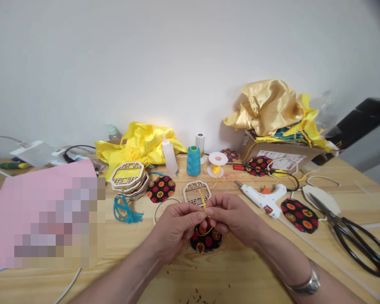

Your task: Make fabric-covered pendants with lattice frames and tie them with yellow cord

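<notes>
My left hand (pixel 180 226) and my right hand (pixel 232 215) meet at the middle of the table, fingertips nearly touching. Both pinch a thin yellow cord (pixel 204 200), whose upper end sticks up between them. A loop of it hangs below the fingers, over a black patterned fabric piece (pixel 205 244) lying on the table. Just beyond the fingers is a wooden lattice frame (pixel 190 191), partly hidden by them. The yellow cord spool (pixel 217 164) stands farther back, with a strand trailing from it toward the frame.
Behind stand a teal thread cone (pixel 194 161) and a white bottle (pixel 170 158). Stacked lattice frames (pixel 127 175) and a teal tassel (pixel 126 211) are at left. A glue gun (pixel 262 196), black scissors (pixel 351 236) and a fabric-filled box (pixel 272 156) are at right.
</notes>
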Motion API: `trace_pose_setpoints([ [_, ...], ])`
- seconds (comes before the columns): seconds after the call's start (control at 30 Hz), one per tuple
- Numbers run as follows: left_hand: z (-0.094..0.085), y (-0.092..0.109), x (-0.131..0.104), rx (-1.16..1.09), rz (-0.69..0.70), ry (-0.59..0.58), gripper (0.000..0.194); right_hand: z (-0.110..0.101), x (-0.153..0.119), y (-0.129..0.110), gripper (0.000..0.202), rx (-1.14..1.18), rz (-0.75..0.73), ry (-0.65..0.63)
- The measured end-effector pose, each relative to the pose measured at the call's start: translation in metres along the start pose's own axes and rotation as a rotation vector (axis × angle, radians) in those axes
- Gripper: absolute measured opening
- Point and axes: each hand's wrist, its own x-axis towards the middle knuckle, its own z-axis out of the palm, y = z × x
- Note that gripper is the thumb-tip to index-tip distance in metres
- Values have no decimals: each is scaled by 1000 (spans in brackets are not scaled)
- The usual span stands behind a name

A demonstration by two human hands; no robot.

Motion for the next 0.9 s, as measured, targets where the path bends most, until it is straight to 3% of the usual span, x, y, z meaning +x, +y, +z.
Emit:
trace_pose_setpoints([
  [0.5,0,0,1,78,42,64,15,5,4,0,29,-63,-53,81],
  [0.9,1,0,3,113,54,63,22,4,5,-1,27,-64,-44,59],
])
